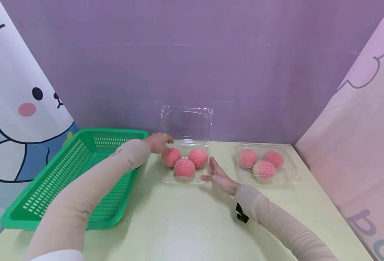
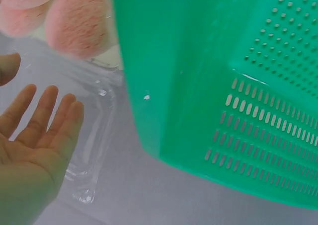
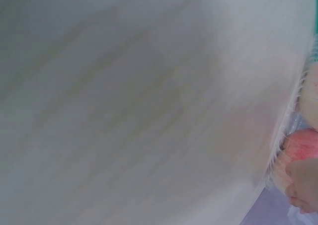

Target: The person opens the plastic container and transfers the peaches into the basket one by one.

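Three pink peaches (image 1: 184,169) sit in a clear plastic clamshell box (image 1: 167,178), its lid (image 1: 187,121) raised at the back. My left hand (image 1: 158,142) is above the box's back left corner, near the left peach (image 1: 171,157). In the left wrist view, the fingers (image 2: 64,123) of that hand spread loosely and hold nothing. Beside the box's right wall is my right hand (image 1: 222,180), thumb and fingers apart; whether it touches the wall I cannot tell. The right wrist view shows part of a hand (image 3: 305,183) in front of a peach (image 3: 303,145).
To the left stands a green plastic basket (image 1: 126,195) with slotted sides, its visible floor bare. A second clear box (image 1: 288,170) with three peaches (image 1: 264,170) lies to the right, its lid down. A purple curtain (image 1: 185,54) hangs behind the table (image 1: 185,224).
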The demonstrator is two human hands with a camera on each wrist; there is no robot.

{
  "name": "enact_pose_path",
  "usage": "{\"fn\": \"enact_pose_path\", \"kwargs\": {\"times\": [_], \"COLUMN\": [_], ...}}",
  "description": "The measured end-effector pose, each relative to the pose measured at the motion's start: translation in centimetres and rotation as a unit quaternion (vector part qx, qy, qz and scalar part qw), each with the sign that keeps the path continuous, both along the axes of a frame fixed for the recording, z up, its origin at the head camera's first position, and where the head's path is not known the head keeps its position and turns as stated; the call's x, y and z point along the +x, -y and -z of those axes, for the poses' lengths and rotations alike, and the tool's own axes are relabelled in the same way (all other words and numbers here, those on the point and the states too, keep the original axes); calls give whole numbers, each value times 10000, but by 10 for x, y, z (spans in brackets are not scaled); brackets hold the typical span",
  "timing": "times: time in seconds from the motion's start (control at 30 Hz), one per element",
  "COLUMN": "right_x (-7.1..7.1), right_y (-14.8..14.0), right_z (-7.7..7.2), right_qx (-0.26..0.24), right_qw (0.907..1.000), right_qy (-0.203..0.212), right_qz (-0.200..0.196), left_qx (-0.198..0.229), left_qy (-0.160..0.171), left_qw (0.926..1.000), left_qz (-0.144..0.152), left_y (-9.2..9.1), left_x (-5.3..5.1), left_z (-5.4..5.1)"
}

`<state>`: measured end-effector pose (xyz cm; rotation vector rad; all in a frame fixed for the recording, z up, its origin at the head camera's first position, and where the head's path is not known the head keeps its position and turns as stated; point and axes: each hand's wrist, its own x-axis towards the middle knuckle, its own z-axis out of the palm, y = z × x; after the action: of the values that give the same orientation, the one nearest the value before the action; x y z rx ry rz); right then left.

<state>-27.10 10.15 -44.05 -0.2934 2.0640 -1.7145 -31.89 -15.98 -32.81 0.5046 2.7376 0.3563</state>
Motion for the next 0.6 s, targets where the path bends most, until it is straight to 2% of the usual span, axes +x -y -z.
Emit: {"fn": "enact_pose_path", "kwargs": {"times": [0.17,0.23,0.33,0.6], "right_x": [1,1,2,1], "right_y": [-1,-1,-1,1], "right_z": [1,1,0,0], "right_qx": [31,40,26,20], "right_qw": [9999,9999,9999,9999], "right_qy": [-95,-127,-128,-107], "right_qz": [-25,-34,-35,-39], "left_qx": [-177,-187,-130,-81], "left_qy": [34,68,217,670], "left_qw": [9997,9997,9996,9955], "left_qz": [168,108,-117,-663], "left_y": [-2,-3,-5,-7], "left_x": [-5,-6,-4,5], "left_z": [12,16,18,12]}}
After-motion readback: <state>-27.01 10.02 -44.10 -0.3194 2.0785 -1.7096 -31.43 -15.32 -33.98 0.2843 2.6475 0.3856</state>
